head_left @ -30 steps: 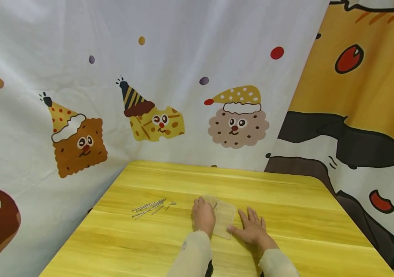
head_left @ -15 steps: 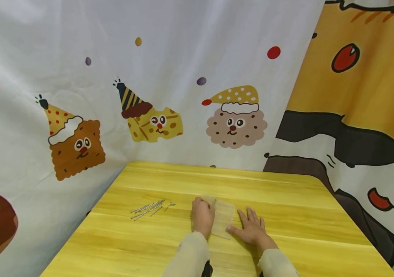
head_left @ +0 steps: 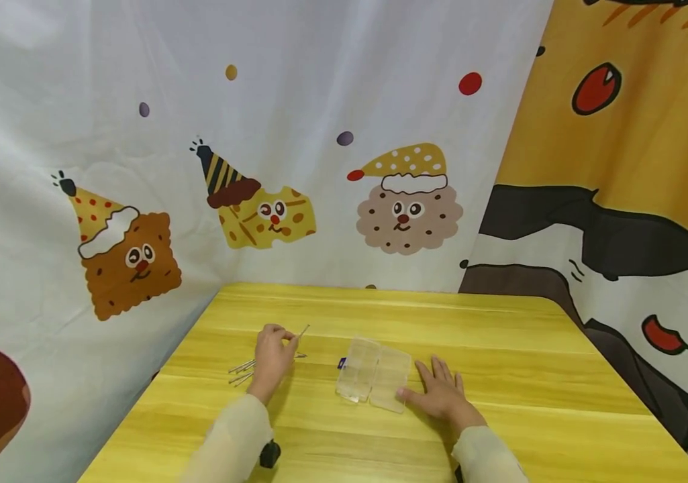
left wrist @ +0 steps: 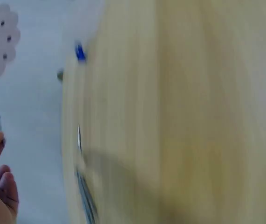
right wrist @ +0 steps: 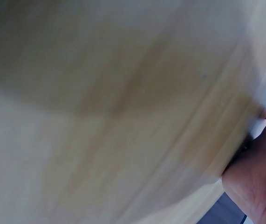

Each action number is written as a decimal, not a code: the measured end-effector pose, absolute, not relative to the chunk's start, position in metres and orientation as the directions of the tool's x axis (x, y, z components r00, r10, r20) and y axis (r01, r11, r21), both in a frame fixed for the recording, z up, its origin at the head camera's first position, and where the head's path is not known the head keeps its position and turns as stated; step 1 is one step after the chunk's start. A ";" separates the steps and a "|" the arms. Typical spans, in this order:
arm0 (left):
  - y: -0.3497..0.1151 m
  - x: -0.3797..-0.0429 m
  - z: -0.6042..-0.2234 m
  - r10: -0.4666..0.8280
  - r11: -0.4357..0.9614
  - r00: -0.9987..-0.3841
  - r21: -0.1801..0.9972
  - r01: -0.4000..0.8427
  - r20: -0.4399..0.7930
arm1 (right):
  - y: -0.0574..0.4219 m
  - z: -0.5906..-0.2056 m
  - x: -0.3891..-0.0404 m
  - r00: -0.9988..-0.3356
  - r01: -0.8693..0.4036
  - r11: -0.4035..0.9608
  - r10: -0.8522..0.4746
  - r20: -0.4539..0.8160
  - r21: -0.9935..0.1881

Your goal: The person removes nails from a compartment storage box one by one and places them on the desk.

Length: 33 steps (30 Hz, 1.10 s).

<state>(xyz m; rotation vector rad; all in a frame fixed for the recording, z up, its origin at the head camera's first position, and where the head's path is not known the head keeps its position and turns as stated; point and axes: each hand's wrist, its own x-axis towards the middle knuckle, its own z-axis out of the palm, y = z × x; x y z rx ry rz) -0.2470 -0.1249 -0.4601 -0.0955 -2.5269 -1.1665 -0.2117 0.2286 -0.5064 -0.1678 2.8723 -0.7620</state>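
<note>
My left hand [head_left: 274,359] is raised over the left part of the table and pinches a thin metal nail [head_left: 303,331] between thumb and fingertips. Below it lies a small pile of nails [head_left: 241,367], partly hidden by the hand. To its right is a clear plastic box [head_left: 357,369] with a blue latch [head_left: 341,363]; its lid [head_left: 390,376] is folded out flat to the right. My right hand [head_left: 440,397] rests on the table with fingers spread, its thumb touching the lid's edge. Whether small items lie inside the box is too faint to tell.
The yellow wood-grain table [head_left: 531,376] meets a white cartoon-printed cloth [head_left: 295,134] at its back and left. A nail [left wrist: 79,139] lies apart from the others in the left wrist view. That view is blurred.
My left hand has left the box, moved left to the nail pile and now holds a nail. The box and its blue latch are uncovered. My right hand has stayed by the lid.
</note>
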 end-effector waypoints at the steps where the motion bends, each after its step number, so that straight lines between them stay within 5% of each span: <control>1: -0.136 -0.244 -0.461 -0.071 0.685 -0.936 0.699 0.206 0.346 | 0.230 -0.508 -0.212 -0.980 -0.067 0.862 -0.151 -0.128 -0.502; 11: -0.197 -0.210 -0.481 0.030 0.890 -0.969 0.435 0.138 0.247 | 0.230 -0.505 -0.208 -0.982 -0.057 0.842 -0.145 -0.122 -0.536; 33: -0.156 -0.232 -0.448 0.060 0.913 -0.975 0.383 0.140 0.212 | 0.236 -0.486 -0.214 -0.979 -0.049 0.834 -0.149 -0.137 -0.550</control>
